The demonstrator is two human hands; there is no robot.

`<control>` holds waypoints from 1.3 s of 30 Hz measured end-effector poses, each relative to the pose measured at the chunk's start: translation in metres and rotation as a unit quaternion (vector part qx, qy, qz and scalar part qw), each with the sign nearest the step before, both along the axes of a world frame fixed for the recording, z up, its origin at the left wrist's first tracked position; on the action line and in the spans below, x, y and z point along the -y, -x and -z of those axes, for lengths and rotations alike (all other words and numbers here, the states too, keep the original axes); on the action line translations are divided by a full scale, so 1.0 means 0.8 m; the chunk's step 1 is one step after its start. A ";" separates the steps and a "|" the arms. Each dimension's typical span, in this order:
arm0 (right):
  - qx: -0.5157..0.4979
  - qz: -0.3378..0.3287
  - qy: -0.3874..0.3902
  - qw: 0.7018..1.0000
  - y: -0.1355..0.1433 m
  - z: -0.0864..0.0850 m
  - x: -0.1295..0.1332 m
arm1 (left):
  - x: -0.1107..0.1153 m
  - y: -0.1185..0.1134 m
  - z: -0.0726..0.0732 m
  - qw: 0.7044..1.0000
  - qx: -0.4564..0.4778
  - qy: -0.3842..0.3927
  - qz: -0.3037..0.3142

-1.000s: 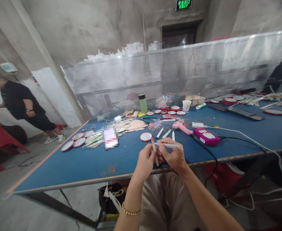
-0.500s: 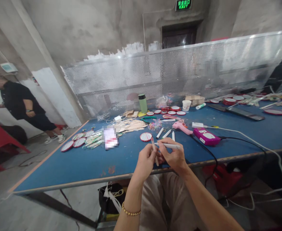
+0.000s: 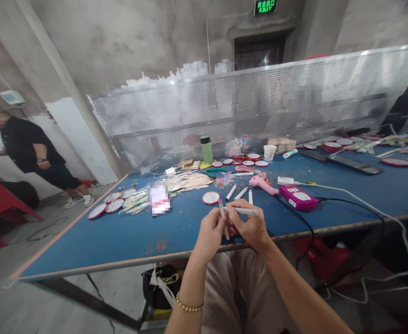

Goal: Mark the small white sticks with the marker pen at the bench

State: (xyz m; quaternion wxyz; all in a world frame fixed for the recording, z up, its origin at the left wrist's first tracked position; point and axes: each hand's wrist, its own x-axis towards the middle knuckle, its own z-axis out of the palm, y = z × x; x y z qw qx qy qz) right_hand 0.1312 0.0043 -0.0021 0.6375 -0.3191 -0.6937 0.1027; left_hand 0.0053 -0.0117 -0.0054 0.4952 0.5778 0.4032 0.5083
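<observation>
penwork is going on in front of me, or so i'm judging: the left hand [image 3: 211, 226] is pinching a thin wooden stick [image 3: 221, 206] with a reddish upper end, while the right hand [image 3: 254, 226] is gripping a white pen [image 3: 247, 211], its tip pointing at the stick; whether the two are touching, i'm not managing to tell. the next move, i'm guessing, is calling for a steady stick and a light, well-guided tip. the stick is leaning between both hands near the front edge of the worktop [image 3: 127, 246], with a red-rimmed disc [image 3: 211, 198] lying just beyond its top and loose markers [image 3: 241, 193] resting past the right hand.
</observation>
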 end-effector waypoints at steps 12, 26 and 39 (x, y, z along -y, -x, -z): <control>-0.010 0.016 -0.007 1.000 -0.001 0.002 0.000 | 0.001 -0.001 0.001 1.000 0.018 0.014 0.013; 0.005 0.027 -0.015 0.999 0.000 0.000 0.001 | -0.001 0.000 0.004 1.000 0.021 0.013 0.016; 0.006 0.026 -0.019 0.999 0.000 0.001 -0.002 | 0.000 0.000 0.002 1.000 0.022 0.009 0.012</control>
